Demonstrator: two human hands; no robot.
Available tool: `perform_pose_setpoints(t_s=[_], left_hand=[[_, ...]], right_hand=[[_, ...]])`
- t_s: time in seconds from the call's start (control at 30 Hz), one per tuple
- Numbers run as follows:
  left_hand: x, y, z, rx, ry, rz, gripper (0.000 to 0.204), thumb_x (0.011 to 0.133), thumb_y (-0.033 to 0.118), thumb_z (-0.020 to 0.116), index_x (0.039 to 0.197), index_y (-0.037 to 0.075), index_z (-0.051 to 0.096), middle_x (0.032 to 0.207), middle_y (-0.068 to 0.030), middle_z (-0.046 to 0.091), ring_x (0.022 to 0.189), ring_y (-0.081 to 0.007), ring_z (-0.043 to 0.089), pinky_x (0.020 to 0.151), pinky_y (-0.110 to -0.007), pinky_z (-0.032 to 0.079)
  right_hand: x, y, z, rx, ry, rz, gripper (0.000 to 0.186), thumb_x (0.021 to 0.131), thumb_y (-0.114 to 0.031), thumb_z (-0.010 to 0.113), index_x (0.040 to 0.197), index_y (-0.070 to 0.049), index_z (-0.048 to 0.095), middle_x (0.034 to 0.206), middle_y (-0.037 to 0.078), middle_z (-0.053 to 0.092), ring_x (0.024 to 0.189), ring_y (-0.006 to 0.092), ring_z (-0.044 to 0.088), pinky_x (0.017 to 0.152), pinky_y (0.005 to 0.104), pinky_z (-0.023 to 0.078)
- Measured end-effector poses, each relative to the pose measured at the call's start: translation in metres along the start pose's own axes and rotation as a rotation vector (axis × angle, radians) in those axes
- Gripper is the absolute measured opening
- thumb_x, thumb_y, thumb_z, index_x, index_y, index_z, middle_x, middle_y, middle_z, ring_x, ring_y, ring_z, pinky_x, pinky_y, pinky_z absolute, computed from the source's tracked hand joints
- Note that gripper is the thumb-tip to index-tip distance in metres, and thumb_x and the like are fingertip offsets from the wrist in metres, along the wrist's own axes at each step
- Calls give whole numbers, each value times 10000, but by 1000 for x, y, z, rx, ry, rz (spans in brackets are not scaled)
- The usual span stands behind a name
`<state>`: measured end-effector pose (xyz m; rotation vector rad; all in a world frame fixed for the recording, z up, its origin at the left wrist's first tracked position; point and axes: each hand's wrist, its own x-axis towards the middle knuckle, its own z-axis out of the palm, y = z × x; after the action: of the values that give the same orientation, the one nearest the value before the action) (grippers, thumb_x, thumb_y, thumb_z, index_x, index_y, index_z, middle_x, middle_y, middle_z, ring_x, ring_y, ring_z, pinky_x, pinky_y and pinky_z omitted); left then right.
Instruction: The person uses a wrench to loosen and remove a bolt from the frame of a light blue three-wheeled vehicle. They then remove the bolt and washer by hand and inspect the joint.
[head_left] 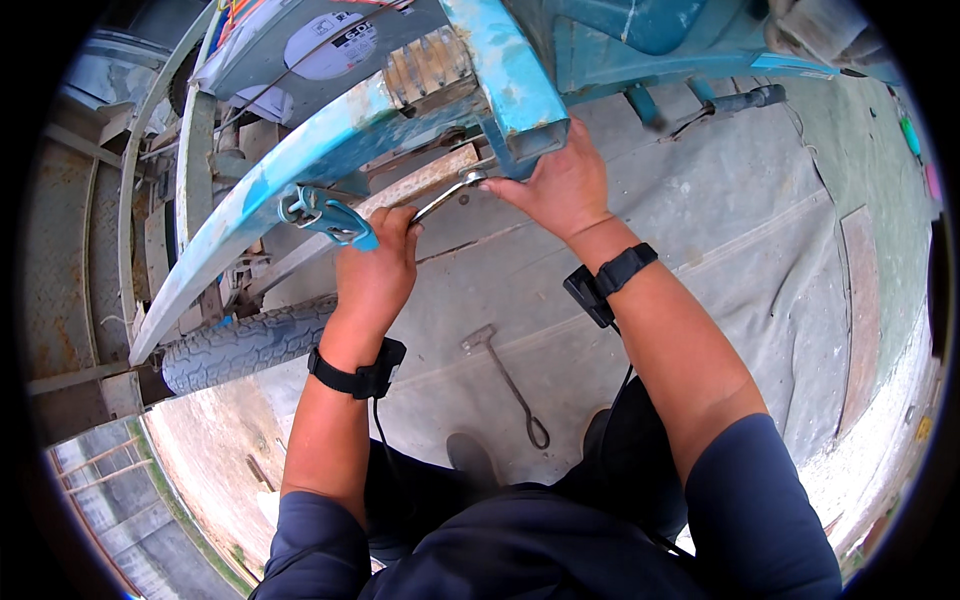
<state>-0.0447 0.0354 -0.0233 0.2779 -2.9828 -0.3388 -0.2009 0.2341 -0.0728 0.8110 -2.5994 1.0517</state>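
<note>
My left hand (pixel 380 262) is closed around the handle of a metal wrench (pixel 437 203). The wrench's ring end meets the underside of a worn blue metal frame (pixel 515 75), beside a rusty bar (pixel 425 185). My right hand (pixel 568 182) cups the lower end of the frame's square tube. Its thumb reaches left to the wrench head, while its other fingers are mostly hidden behind the tube. A blue lever-like bracket (pixel 335 218) hangs from the curved frame member just above my left hand.
A black tyre (pixel 250 345) lies below the frame at left. On the grey ground sheet (pixel 700 310), a hammer with a looped metal handle (pixel 508 382) rests in front of my shoes. A dark-gripped bar (pixel 745 101) sticks out at upper right; a brown board (pixel 860 310) lies far right.
</note>
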Motion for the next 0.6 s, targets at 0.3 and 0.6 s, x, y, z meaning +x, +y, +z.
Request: perform_pose_setpoints(t_s=[0.3, 0.6], left_hand=[[8, 10, -26, 229, -20, 47, 178, 986, 192, 689, 1116, 76, 723, 965, -124, 704, 876, -380, 711, 721, -471, 561], [3, -5, 11, 122, 61, -27, 175, 1014, 178, 647, 1141, 62, 679, 1011, -169, 734, 922, -418, 704, 757, -491, 553]], right_hand=[[0, 1, 0, 16, -21, 14, 827, 648, -445, 958, 1320, -72, 649, 1363, 94, 667, 1383, 358, 534, 1160, 428, 453], [0, 0, 3, 11, 32, -10, 802, 640, -418, 965, 1299, -78, 660, 1344, 90, 680, 1359, 367, 551, 1142, 438, 466]])
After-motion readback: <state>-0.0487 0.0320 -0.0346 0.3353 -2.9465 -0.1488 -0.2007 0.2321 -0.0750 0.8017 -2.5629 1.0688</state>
